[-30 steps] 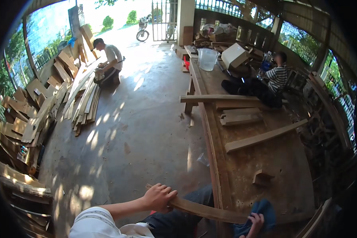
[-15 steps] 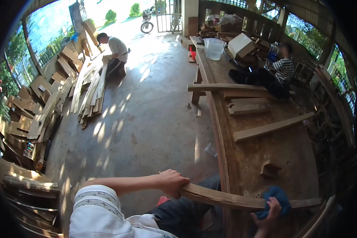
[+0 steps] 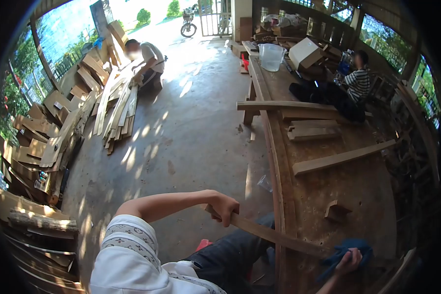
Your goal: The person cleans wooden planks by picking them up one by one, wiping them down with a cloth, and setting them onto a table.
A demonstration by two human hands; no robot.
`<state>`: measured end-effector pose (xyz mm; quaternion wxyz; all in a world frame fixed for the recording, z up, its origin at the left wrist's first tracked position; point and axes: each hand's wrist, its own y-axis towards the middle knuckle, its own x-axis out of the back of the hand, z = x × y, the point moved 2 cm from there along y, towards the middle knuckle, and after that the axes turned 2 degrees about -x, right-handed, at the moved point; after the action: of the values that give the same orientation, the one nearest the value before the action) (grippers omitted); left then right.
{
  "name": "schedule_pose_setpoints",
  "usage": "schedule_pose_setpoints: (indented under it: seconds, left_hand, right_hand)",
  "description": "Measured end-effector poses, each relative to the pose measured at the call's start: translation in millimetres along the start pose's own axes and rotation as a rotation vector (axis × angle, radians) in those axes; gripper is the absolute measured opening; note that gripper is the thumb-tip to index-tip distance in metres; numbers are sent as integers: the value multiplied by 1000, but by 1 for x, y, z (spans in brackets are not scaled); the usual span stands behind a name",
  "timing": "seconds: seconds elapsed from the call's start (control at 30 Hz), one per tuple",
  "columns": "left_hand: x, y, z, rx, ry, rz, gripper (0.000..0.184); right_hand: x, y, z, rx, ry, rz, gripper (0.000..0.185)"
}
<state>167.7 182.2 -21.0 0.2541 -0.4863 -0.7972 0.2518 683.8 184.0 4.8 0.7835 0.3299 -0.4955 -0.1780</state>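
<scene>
My left hand (image 3: 224,208) is closed around the near end of a long, narrow wooden piece (image 3: 274,236), which slants down to the right over the workbench edge. At the bench's lower right, my right hand (image 3: 349,260) grips a blue cloth (image 3: 353,247) that lies against the far end of the piece. The cloth hides that end. A small angled wood block (image 3: 337,211) sits on the workbench (image 3: 311,196) beyond the cloth.
Another wooden strip (image 3: 343,158), notched pieces and a long beam lie across the bench. A clear bucket (image 3: 271,57) stands farther back. One person (image 3: 149,61) crouches by planks on the left; another (image 3: 357,81) sits behind the bench. Logs (image 3: 41,221) are stacked lower left.
My right hand and the blue cloth have moved right along the wooden piece. The piece has tilted, and my left hand is slightly higher. The view has shifted, and the crouching person's head has turned.
</scene>
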Motion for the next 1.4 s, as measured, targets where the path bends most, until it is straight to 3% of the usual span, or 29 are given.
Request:
schedule_pose_setpoints:
  seconds: [0.27,0.4,0.57,0.73,0.77,0.83,0.87,0.9,0.93,1.03,1.1,1.17,1.27,1.3,1.33,1.37,1.4]
  left_hand:
    - [-43,8,0,-80,-4,-47,34]
    - [-46,4,-6,-86,-16,-79,34]
    - [-48,7,5,-132,-30,-89,34]
    - [-32,4,14,-53,-69,-64,43]
    - [-26,2,11,-40,-47,-79,42]
    - [-18,-9,-1,-84,136,-192,44]
    - [-15,-15,-8,-155,282,-301,47]
    - [-14,-21,-17,-173,367,-393,48]
    - [-15,-29,-23,-190,438,-500,49]
    - [-22,-53,-24,-224,640,-765,44]
    - [-37,-62,-15,-209,791,-959,39]
    - [-58,-59,-11,-328,929,-1245,46]
    - [-70,-52,-6,-405,899,-1175,50]
    - [-75,-50,-5,-402,839,-1030,47]
    - [-86,-52,-15,-323,775,-882,45]
    - [-94,-50,-23,-255,716,-742,43]
    - [-103,-50,-24,-228,663,-754,43]
  right_hand:
    - [-67,-22,231,41,184,177,51]
    - [-94,-43,287,99,197,252,58]
    - [-71,-24,237,200,194,268,59]
    - [2,12,28,116,-93,52,45]
    - [5,2,-35,198,-76,-124,37]
    - [13,5,-63,143,-56,-86,31]
    - [5,0,-60,117,-36,-167,33]
    - [15,5,-45,18,-76,-42,32]
    - [13,6,-38,-24,-76,-53,34]
    - [9,5,-10,-24,-60,-99,36]
    - [8,5,13,-116,-107,-5,40]
    - [10,18,29,-252,-162,154,57]
    - [7,46,21,-405,-250,592,78]
    - [-16,41,-5,-326,-186,731,81]
    - [-36,33,-19,-203,-154,681,78]
    - [-27,36,-5,-234,-158,594,76]
    - [-17,35,17,-270,-171,505,74]
